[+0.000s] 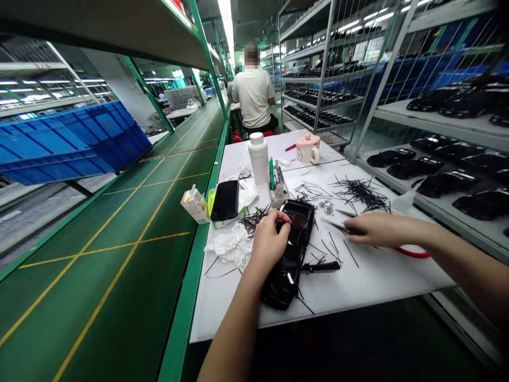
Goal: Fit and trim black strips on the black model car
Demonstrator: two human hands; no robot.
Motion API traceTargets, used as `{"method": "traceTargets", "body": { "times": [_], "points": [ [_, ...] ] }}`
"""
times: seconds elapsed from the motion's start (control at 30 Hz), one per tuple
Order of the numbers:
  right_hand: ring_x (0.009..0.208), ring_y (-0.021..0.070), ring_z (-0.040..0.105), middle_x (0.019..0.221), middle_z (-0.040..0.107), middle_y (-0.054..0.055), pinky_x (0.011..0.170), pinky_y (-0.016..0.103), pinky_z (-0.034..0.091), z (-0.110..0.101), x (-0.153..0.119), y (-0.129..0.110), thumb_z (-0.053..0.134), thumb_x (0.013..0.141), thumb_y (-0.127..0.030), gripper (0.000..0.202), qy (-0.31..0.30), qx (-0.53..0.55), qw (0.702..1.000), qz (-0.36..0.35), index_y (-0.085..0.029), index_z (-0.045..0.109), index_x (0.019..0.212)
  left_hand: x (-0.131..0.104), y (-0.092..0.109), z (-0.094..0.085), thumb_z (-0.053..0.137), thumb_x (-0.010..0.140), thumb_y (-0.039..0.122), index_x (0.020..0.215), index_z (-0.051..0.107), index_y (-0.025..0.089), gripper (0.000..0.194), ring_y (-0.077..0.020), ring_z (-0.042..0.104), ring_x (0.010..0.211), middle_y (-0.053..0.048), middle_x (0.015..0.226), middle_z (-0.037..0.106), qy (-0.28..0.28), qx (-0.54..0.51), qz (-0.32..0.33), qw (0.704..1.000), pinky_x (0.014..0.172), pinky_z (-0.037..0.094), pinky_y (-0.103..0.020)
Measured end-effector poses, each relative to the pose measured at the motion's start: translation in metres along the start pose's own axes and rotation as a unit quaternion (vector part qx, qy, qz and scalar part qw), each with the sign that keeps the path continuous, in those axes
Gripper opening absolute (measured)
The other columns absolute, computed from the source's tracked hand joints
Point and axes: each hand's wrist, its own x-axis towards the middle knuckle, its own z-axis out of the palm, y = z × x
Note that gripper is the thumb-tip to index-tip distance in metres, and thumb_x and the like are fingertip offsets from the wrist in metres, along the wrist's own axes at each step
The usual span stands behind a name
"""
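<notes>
My left hand (271, 236) is resting over a black model car (294, 249), which is lying lengthwise, slightly slanted, on the white tabletop (382, 276) in front of me. The thumb and fingers are curling close together above the roof; I cannot tell whether they are pinching anything. My right hand (371, 229), slightly blurred, is holding a two-pronged pointed tool (336, 226) to the right of the car; its prongs are standing apart and pointing leftward, near a small heap of shiny pieces (326, 206). Beyond the tool, a pile of thin black strips (363, 193) is spreading over the surface, and loose strips are lying around the car. A dark bar-shaped object (323, 267) is lying just beside the car's right flank. Under my right forearm, a red-edged item (413, 252) is showing only in part. To the left of the car, crumpled white tissue (233, 244) is lying near a black phone (225, 200) and a small carton (194, 204). Farther off, a white bottle (258, 159) and a pink-lidded mug (307, 149) are standing upright. A green conveyor belt (119, 254) is running alongside on the left, and ahead a person (253, 98) in a light shirt is sitting turned away.
</notes>
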Motion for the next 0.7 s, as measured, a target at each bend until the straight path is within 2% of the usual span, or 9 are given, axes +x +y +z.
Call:
{"method": "traceTargets", "body": {
  "times": [0.07,0.13,0.2,0.3,0.33,0.4,0.57,0.7],
  "points": [
    [0.032,0.0136,0.042,0.04,0.051,-0.002,0.035,0.028,0.026,-0.003,0.015,-0.004,0.086,0.052,-0.038,0.034,-0.046,-0.023,0.999,-0.008,-0.023,0.055,0.046,0.0,0.0,-0.001,0.053,0.082,0.01,0.082,0.059,0.022,0.014,-0.0208,0.062,0.098,-0.001,0.095,0.07,0.002,0.0,0.002,1.0,0.091,0.043,-0.035],
    [0.035,0.0138,0.043,0.043,0.053,-0.001,0.038,0.028,0.027,-0.007,0.039,-0.016,0.085,0.056,-0.043,0.035,-0.057,-0.037,0.997,-0.021,-0.023,0.057,0.049,0.0,0.0,-0.002,0.053,0.082,0.009,0.082,0.059,0.022,0.014,-0.0208,0.062,0.097,0.0,0.093,0.07,0.003,-0.002,0.005,1.0,0.09,0.043,-0.035],
    [0.046,0.0162,0.052,0.057,0.062,0.002,0.045,0.029,0.034,-0.01,0.071,-0.034,0.077,0.068,-0.049,0.03,-0.02,-0.028,0.999,-0.042,-0.022,0.064,0.063,0.0,-0.001,-0.002,0.053,0.082,0.01,0.081,0.059,0.022,0.014,-0.0207,0.062,0.096,0.0,0.092,0.069,0.004,-0.003,0.008,1.0,0.089,0.044,-0.034],
    [0.074,0.0187,0.062,0.093,0.069,0.008,0.062,0.031,0.046,-0.004,0.12,-0.062,0.064,0.086,-0.045,0.031,0.065,0.015,0.995,-0.073,-0.018,0.066,0.102,0.001,-0.003,-0.002,0.052,0.082,0.01,0.081,0.059,0.021,0.013,-0.0202,0.062,0.096,-0.001,0.092,0.069,0.005,-0.004,0.01,1.0,0.089,0.044,-0.034],
    [0.078,0.0179,0.063,0.098,0.068,0.008,0.066,0.031,0.048,0.0,0.134,-0.069,0.062,0.09,-0.042,0.033,0.08,0.031,0.993,-0.081,-0.017,0.064,0.11,0.001,-0.004,-0.002,0.051,0.083,0.01,0.082,0.059,0.021,0.013,-0.02,0.063,0.096,-0.001,0.092,0.07,0.004,-0.005,0.01,1.0,0.089,0.044,-0.034],
    [0.079,0.0157,0.064,0.099,0.067,0.006,0.07,0.031,0.052,0.012,0.155,-0.079,0.06,0.093,-0.039,0.032,0.084,0.06,0.99,-0.099,-0.015,0.061,0.114,0.002,-0.006,-0.001,0.051,0.083,0.01,0.082,0.059,0.021,0.013,-0.0195,0.063,0.095,-0.001,0.092,0.07,0.005,-0.005,0.009,1.0,0.089,0.044,-0.033],
    [0.083,0.0154,0.065,0.097,0.066,0.004,0.074,0.034,0.056,0.035,0.166,-0.084,0.061,0.095,-0.034,0.022,0.101,0.096,0.983,-0.121,-0.013,0.064,0.102,0.001,-0.007,-0.002,0.053,0.081,0.01,0.081,0.06,0.021,0.013,-0.0199,0.063,0.095,-0.001,0.091,0.07,0.004,0.003,0.009,1.0,0.088,0.045,-0.033],
    [0.081,0.0147,0.065,0.097,0.067,0.004,0.073,0.033,0.056,0.033,0.17,-0.077,0.061,0.095,-0.033,0.022,0.136,0.143,0.975,-0.102,-0.013,0.064,0.104,0.0,-0.006,-0.002,0.053,0.081,0.01,0.082,0.061,0.022,0.014,-0.0197,0.063,0.095,0.0,0.092,0.07,0.0,0.004,0.012,1.0,0.089,0.045,-0.033]
  ]
}}
